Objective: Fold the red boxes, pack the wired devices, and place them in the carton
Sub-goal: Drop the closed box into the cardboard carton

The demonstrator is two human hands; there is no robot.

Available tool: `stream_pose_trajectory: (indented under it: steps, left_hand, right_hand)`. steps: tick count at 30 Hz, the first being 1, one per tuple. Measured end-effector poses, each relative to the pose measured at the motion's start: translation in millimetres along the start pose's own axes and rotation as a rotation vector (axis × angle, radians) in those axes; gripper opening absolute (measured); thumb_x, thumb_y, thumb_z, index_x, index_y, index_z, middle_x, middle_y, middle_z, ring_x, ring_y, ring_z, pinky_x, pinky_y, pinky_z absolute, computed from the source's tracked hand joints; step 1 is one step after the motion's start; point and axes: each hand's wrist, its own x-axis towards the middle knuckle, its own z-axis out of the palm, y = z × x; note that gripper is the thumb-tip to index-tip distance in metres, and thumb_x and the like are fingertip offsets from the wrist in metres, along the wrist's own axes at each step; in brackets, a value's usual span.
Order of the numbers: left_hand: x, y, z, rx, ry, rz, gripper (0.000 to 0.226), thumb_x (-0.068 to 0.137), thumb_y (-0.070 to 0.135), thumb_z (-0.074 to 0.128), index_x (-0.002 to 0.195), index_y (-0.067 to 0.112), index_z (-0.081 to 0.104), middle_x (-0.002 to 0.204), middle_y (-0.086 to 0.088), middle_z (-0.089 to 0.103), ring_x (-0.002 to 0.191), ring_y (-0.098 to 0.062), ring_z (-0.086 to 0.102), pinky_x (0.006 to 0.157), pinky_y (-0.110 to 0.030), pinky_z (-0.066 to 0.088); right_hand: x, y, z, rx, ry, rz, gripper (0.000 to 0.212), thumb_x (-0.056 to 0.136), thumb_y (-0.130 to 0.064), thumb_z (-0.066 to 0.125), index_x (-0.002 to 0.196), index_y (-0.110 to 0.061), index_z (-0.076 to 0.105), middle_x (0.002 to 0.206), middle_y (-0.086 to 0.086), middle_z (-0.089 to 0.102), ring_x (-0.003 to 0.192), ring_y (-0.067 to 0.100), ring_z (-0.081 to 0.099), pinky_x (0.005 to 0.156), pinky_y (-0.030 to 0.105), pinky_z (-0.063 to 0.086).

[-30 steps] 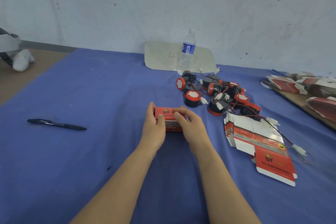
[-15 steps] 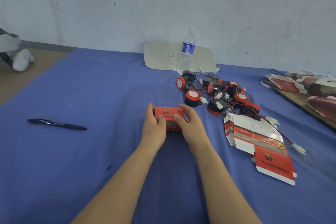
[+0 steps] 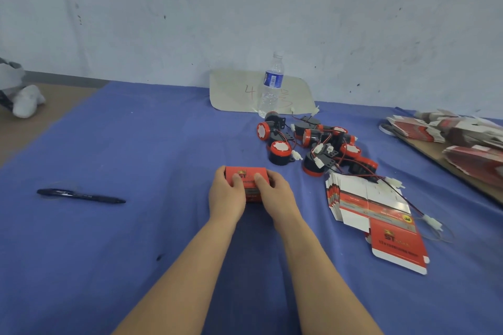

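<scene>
Single wide-angle cam on my head, pitched forward and down across the blue worktop (image 3: 141, 149) toward the wall (image 3: 245, 8) behind it. Close range: forearms (image 3: 190, 266) enter from the bottom edge, left grip (image 3: 227, 196) and right grip (image 3: 276, 194) sit mid-frame.

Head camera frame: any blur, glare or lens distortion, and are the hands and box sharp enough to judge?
Head view: soft, even light, no glare, faint shadow under the arms; the red box, gripped by the left hand and right hand, is fairly sharp, its small print unreadable; the box piles at the right edge are smeared.
</scene>
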Motion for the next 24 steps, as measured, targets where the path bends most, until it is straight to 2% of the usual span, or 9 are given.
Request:
stream_pose_trajectory:
  steps: [4, 6, 11, 12, 14, 15, 17, 21, 24]
  left_hand:
    - [-3, 0, 2, -0.033, 0.019, 0.027, 0.045, 0.103, 0.023, 0.035, 0.147, 0.015, 0.033, 0.145, -0.007, 0.043, 0.13, -0.025, 0.043, 0.11, -0.042, 0.036]
    - [-4, 3, 1, -0.112, 0.009, 0.026, 0.044, 0.103, 0.024, 0.035, 0.147, 0.019, 0.033, 0.145, -0.004, 0.043, 0.128, -0.021, 0.045, 0.107, -0.037, 0.038]
    - [-16, 19, 11, -0.375, 0.011, 0.022, 0.027, 0.1, 0.027, 0.048, 0.126, 0.026, 0.054, 0.126, 0.003, 0.056, 0.093, -0.003, 0.057, 0.066, -0.007, 0.045]
    - [-21, 27, 18, -0.424, -0.008, 0.037, 0.022, 0.098, 0.025, 0.051, 0.12, 0.027, 0.056, 0.123, 0.002, 0.058, 0.095, -0.005, 0.059, 0.069, -0.01, 0.05]
    - [-36, 49, 43, -0.48, -0.083, 0.086, 0.02, 0.097, 0.021, 0.054, 0.117, 0.025, 0.058, 0.119, 0.001, 0.06, 0.101, -0.011, 0.062, 0.084, -0.029, 0.055]
    - [-43, 60, 54, -0.487, -0.109, 0.13, 0.024, 0.097, 0.02, 0.054, 0.12, 0.021, 0.058, 0.117, 0.001, 0.06, 0.099, -0.008, 0.062, 0.084, -0.03, 0.055]
    - [-65, 89, 86, -0.486, -0.167, 0.241, 0.03, 0.098, 0.02, 0.052, 0.127, 0.015, 0.056, 0.119, 0.002, 0.06, 0.097, 0.001, 0.061, 0.081, -0.021, 0.053]
    - [-145, 150, 164, -0.432, -0.394, 0.377, 0.036, 0.099, 0.023, 0.049, 0.133, 0.01, 0.053, 0.134, -0.006, 0.056, 0.122, -0.016, 0.053, 0.103, -0.034, 0.044]
    - [-206, 185, 203, -0.516, -0.558, 0.435, 0.032, 0.099, 0.018, 0.05, 0.128, 0.007, 0.057, 0.127, -0.007, 0.06, 0.116, -0.016, 0.057, 0.1, -0.03, 0.045]
  right_hand:
    - [-4, -2, 2, 0.076, 0.013, 0.007, 0.033, 0.1, -0.031, 0.044, 0.132, -0.023, 0.047, 0.125, 0.001, 0.057, 0.103, 0.012, 0.056, 0.073, 0.016, 0.045]
    - [-6, 0, 4, 0.138, 0.029, -0.007, 0.03, 0.1, -0.031, 0.045, 0.13, -0.03, 0.046, 0.122, 0.001, 0.06, 0.101, 0.012, 0.06, 0.073, 0.017, 0.046]
    - [-15, 0, -15, 0.265, 0.131, -0.047, 0.031, 0.098, -0.026, 0.051, 0.128, -0.032, 0.046, 0.11, 0.006, 0.065, 0.09, 0.007, 0.063, 0.057, 0.005, 0.044]
    - [-17, -2, -27, 0.307, 0.161, -0.07, 0.031, 0.098, -0.023, 0.051, 0.128, -0.03, 0.046, 0.106, 0.006, 0.066, 0.086, 0.005, 0.064, 0.057, 0.006, 0.045]
    - [-21, -12, -61, 0.356, 0.258, -0.139, 0.029, 0.098, -0.019, 0.051, 0.127, -0.025, 0.049, 0.107, 0.007, 0.065, 0.085, 0.005, 0.064, 0.061, 0.009, 0.049]
    - [-24, -19, -76, 0.372, 0.3, -0.18, 0.027, 0.098, -0.017, 0.052, 0.124, -0.024, 0.051, 0.11, 0.008, 0.064, 0.086, 0.007, 0.064, 0.062, 0.01, 0.049]
    - [-37, -33, -121, 0.387, 0.424, -0.245, 0.021, 0.097, -0.017, 0.053, 0.116, -0.025, 0.054, 0.108, 0.009, 0.065, 0.086, 0.011, 0.065, 0.06, 0.012, 0.05]
    - [-92, -54, -231, 0.358, 0.785, -0.34, 0.016, 0.096, -0.021, 0.055, 0.112, -0.024, 0.056, 0.108, 0.01, 0.067, 0.096, 0.018, 0.066, 0.069, 0.019, 0.055]
    - [-138, -65, -290, 0.257, 1.013, -0.373, 0.019, 0.098, -0.021, 0.051, 0.116, -0.017, 0.055, 0.099, -0.004, 0.063, 0.093, 0.01, 0.064, 0.075, 0.016, 0.053]
